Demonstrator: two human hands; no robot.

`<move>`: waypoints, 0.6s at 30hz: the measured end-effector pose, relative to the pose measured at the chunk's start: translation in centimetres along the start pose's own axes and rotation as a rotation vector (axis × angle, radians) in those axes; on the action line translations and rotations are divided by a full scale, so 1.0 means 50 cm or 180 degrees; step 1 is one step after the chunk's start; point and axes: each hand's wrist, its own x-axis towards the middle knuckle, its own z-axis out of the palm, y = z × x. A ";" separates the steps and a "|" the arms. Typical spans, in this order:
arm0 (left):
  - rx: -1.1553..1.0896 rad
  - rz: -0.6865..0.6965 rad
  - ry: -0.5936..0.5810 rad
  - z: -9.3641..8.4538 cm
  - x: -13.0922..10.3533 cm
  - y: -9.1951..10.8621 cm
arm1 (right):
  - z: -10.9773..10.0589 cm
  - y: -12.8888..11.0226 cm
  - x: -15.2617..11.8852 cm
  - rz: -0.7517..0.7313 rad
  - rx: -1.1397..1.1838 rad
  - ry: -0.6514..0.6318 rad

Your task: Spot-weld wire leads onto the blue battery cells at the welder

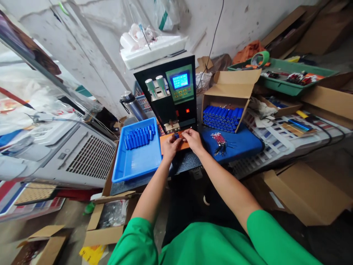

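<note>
At the front of a black spot welder (pixel 182 105) with a lit blue display, both hands work over an orange block (pixel 183 145). My left hand (pixel 170 146) is closed on a blue cylindrical battery cell (pixel 177 136), mostly covered by the fingers. Close beside it, my right hand (pixel 193 140) pinches something small near the cell's end; the fingers hide what it is. The welder's electrode tips (pixel 172 127) stand just beyond the hands. To the right, a bunch of red and black wire leads (pixel 220 142) lies on the blue mat (pixel 242 147).
A blue tray (pixel 138 165) with several blue cells in rows stands on the left. Right of the welder, an open cardboard box (pixel 234 82) holds stacked blue cells. Behind the tray is a steel flask (pixel 135 105). A green tray (pixel 289 88) sits farther right.
</note>
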 end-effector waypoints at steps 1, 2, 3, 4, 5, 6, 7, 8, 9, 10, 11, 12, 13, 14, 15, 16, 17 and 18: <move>-0.0018 0.0000 -0.0014 0.001 0.001 -0.003 | 0.003 0.001 0.002 -0.0056 -0.0041 -0.0004; -0.0036 -0.0004 -0.0025 0.001 0.001 -0.005 | 0.006 0.001 0.004 -0.0114 -0.0077 -0.0009; -0.0060 -0.0011 -0.0027 0.002 0.002 -0.006 | 0.008 0.002 0.007 -0.0165 -0.0107 -0.0022; -0.0087 -0.0016 -0.0018 0.002 0.002 -0.007 | 0.011 0.003 0.009 -0.0201 -0.0137 -0.0041; -0.0113 -0.0015 -0.0004 0.003 0.002 -0.007 | 0.013 0.003 0.011 -0.0224 -0.0173 -0.0063; -0.0134 -0.0007 0.0004 0.003 0.002 -0.007 | 0.015 0.004 0.013 -0.0240 -0.0225 -0.0084; -0.0150 0.0008 0.0016 0.004 0.001 -0.006 | 0.016 0.005 0.015 -0.0256 -0.0304 -0.0094; -0.0150 0.0023 0.0028 0.004 0.000 -0.004 | 0.017 0.006 0.016 -0.0277 -0.0405 -0.0095; -0.0129 0.0038 0.0038 0.004 -0.001 -0.002 | 0.018 0.007 0.018 -0.0304 -0.0518 -0.0089; -0.0087 0.0053 0.0050 0.004 -0.002 0.000 | 0.018 0.008 0.018 -0.0337 -0.0628 -0.0080; -0.0039 0.0072 0.0063 0.004 -0.003 0.002 | 0.019 0.008 0.019 -0.0369 -0.0725 -0.0078; 0.0001 0.0097 0.0075 0.003 -0.004 0.004 | 0.020 0.009 0.019 -0.0391 -0.0809 -0.0081; 0.0022 0.0126 0.0082 0.003 -0.005 0.005 | 0.020 0.009 0.020 -0.0400 -0.0878 -0.0083; 0.0024 0.0155 0.0082 0.003 -0.006 0.006 | 0.021 0.009 0.020 -0.0395 -0.0934 -0.0077; 0.0013 0.0180 0.0087 0.003 -0.007 0.007 | 0.022 0.008 0.019 -0.0384 -0.0976 -0.0066; -0.0004 0.0202 0.0099 0.002 -0.008 0.007 | 0.024 0.008 0.019 -0.0368 -0.1002 -0.0053; -0.0023 0.0220 0.0116 0.002 -0.008 0.008 | 0.025 0.007 0.018 -0.0351 -0.1011 -0.0043; -0.0038 0.0235 0.0133 0.002 -0.008 0.008 | 0.026 0.006 0.017 -0.0339 -0.1004 -0.0038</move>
